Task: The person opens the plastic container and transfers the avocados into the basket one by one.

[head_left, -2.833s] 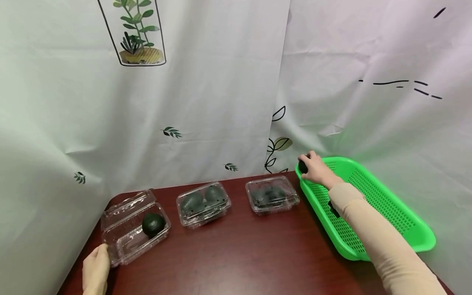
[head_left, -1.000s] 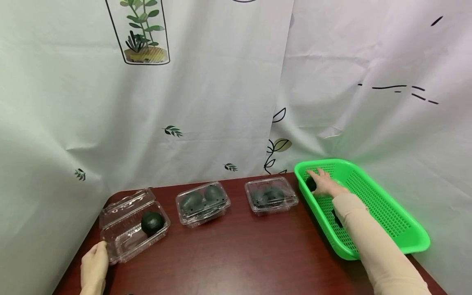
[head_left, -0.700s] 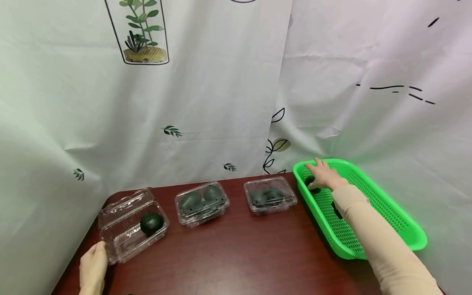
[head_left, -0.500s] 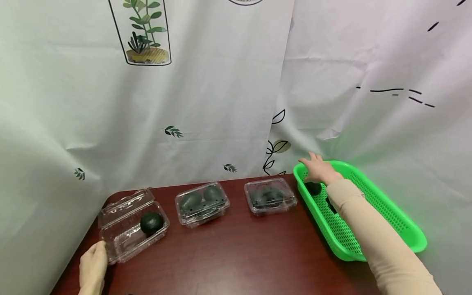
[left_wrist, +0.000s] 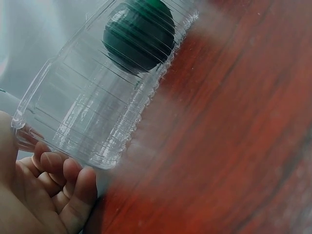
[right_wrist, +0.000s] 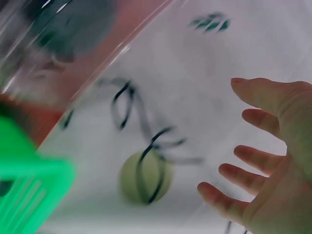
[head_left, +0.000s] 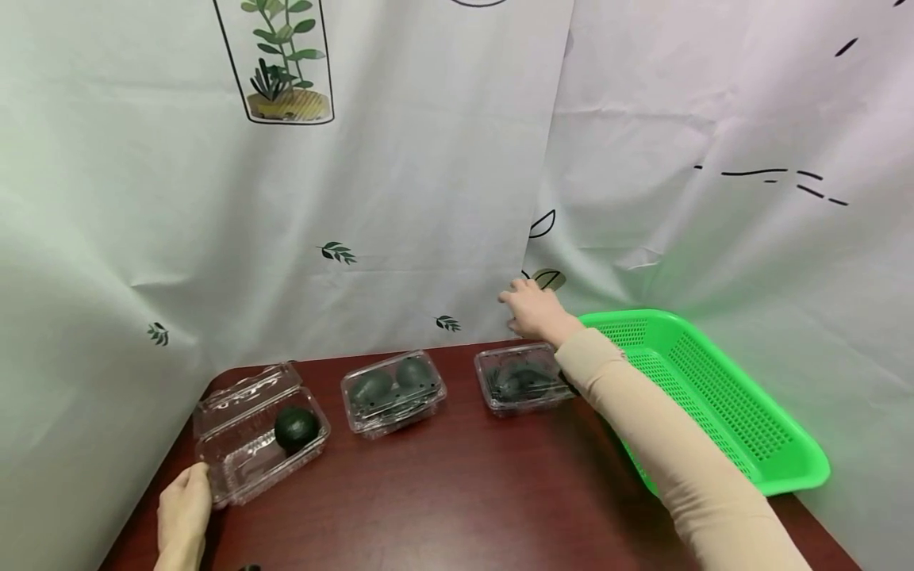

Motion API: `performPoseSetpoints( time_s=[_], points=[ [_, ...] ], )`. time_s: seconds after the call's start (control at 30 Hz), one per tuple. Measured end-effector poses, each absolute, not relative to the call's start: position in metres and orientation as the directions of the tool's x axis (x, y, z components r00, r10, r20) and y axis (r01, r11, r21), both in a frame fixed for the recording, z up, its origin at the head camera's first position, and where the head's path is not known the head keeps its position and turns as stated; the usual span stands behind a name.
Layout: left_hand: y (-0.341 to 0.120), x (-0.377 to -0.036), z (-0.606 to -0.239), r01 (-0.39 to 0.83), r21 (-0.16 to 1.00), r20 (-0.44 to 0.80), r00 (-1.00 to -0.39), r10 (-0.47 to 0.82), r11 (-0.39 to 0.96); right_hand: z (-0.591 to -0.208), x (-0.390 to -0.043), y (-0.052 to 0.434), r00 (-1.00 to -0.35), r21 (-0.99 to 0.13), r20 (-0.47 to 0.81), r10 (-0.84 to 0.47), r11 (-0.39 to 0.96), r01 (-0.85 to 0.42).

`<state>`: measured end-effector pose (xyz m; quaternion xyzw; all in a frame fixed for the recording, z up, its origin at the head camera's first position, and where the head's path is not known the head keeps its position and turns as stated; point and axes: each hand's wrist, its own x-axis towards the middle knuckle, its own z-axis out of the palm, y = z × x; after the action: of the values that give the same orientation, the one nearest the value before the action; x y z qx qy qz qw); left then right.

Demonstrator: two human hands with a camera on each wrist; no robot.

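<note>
Far left, low on the dark red table (head_left: 457, 492): left hand (head_left: 184, 514), fingers loosely curled against the near corner of the open clear clamshell box (head_left: 260, 436), touching its rim, steadying rather than clasping. From the left wrist view, fingertips (left_wrist: 73, 183) tucked under the box's edge, thumb side along the wall. Inside that box, toward its far right corner, one dark green avocado (head_left: 296, 429), lid hinged back and lying behind.

Next rightward, a closed clamshell (head_left: 393, 392) with two avocados, apart from the first box. Further right, another closed clamshell (head_left: 524, 378), dark fruit inside, lid shut.

Above and just behind that third box: right hand (head_left: 531, 311), raised off the table, palm down, fingers spread and pointing left, holding nothing. Right wrist view confirms it: fingers (right_wrist: 253, 117) straight and parted, bare palm, curtain (head_left: 400, 198) behind. Beige sleeve (head_left: 664, 444) stretched diagonally from lower right, forearm crossing the near-left corner of the green basket (head_left: 743, 412).

Far right, basket lying at an angle on the table's edge.
</note>
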<state>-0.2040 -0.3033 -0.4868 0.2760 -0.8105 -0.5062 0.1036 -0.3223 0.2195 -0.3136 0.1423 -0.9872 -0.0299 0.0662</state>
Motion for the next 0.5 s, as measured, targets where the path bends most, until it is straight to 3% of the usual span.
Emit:
performPoseSetpoints(
  time_s=[0.5],
  points=[
    [-0.305,-0.203,-0.485,-0.341,0.880,-0.114,-0.827,-0.551,0.331,-0.324,-0.314,0.082,-0.858,0.077,0.093,-0.505,0.863,-0.499]
  ],
)
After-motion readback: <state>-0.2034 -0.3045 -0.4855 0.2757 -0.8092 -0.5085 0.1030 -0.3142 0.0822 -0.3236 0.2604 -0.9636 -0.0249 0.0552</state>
